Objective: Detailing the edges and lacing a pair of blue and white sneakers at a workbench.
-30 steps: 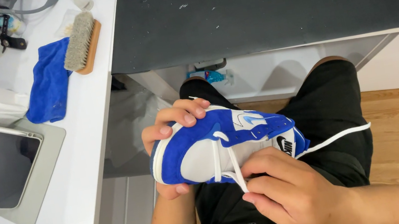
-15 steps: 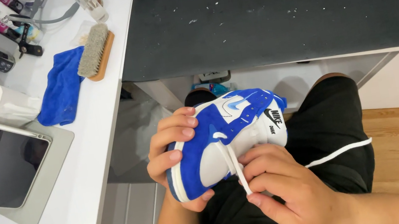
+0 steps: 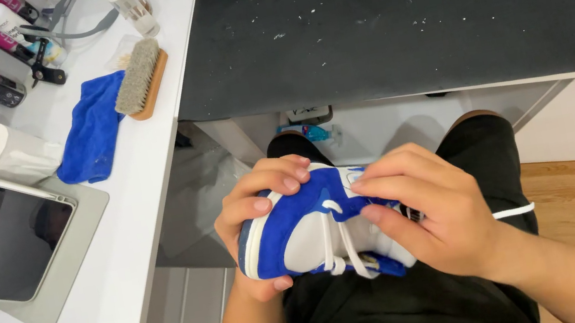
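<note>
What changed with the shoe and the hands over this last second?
The right hand moved from the white lace up over the shoe's top, fingertips now at the tongue end. The shoe was turned, toe now pointing toward the white table. The left hand kept its grip on the toe end. The brush and blue cloth stayed put.

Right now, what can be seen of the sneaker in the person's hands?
The sneaker is blue and white, suede-like on the blue panels, with a white sole rim and loose white laces. It lies sideways over the lap. The left hand wraps its toe end; the right hand covers the collar, fingers at the tongue.
</note>
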